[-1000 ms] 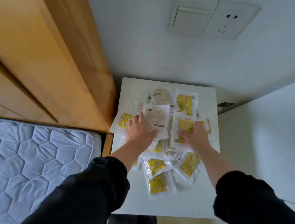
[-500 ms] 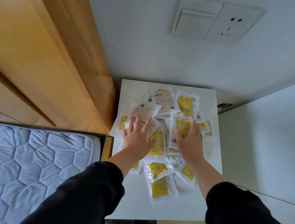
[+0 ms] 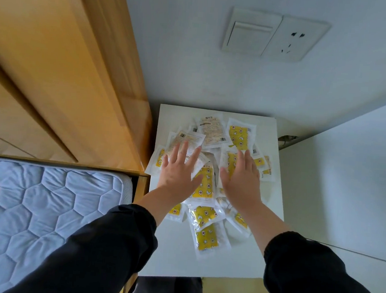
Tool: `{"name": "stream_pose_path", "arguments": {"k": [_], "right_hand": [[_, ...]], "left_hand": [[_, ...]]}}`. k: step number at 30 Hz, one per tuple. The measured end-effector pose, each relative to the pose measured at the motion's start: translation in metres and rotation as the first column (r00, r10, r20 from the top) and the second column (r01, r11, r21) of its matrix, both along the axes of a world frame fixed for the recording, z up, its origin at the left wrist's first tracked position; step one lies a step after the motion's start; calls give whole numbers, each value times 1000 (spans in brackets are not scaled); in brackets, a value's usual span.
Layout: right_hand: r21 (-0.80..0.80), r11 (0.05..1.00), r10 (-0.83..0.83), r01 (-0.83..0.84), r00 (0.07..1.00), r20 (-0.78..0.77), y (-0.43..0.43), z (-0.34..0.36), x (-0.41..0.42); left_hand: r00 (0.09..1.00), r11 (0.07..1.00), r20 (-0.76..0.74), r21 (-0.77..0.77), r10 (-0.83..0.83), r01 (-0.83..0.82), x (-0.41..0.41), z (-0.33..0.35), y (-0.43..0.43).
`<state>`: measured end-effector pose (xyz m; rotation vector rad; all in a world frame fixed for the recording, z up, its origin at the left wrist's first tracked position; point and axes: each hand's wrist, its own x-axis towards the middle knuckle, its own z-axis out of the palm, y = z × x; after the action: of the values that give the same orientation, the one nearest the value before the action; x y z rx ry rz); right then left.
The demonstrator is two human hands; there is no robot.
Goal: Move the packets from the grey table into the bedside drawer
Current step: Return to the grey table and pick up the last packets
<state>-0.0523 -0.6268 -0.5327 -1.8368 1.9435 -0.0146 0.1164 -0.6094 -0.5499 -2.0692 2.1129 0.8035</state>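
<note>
Several clear packets with yellow printed pads (image 3: 206,237) lie in a loose heap on a small pale table (image 3: 268,233). Some packets show their beige backs (image 3: 212,131). My left hand (image 3: 179,170) lies flat with spread fingers on the heap's left side. My right hand (image 3: 241,175) lies flat on the right side, fingers straight and together. Neither hand grips a packet. No drawer shows in the head view.
A wooden headboard panel (image 3: 65,78) rises at the left, with a quilted blue mattress (image 3: 32,214) below it. A switch and socket plate (image 3: 274,36) sits on the wall behind the table. A white surface (image 3: 351,182) borders the table on the right.
My left hand let go of the beige-backed packet it held a second ago. Both hands opened flat and slid a little further over the heap.
</note>
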Motion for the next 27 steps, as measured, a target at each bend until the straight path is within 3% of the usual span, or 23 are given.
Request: {"name": "stream_pose_path", "arguments": {"k": [9,14,19,27], "right_hand": [[-175,972,163,-160,987,4,41,81,19],[-243,891,381,-383,923,-56,71,122,31],[-279,721,635,-634,766,-97,102,141,44],[-241,327,917,-914,369,-153,172,153,68]], "left_hand": [[998,983,53,-183,38,-27,14,86,63],[982,954,89,-269,165,-136,24,122,114],[916,861,73,-378,394,-340,12,135,175],[637,626,100,-350,764,-696,-21,150,298]]}}
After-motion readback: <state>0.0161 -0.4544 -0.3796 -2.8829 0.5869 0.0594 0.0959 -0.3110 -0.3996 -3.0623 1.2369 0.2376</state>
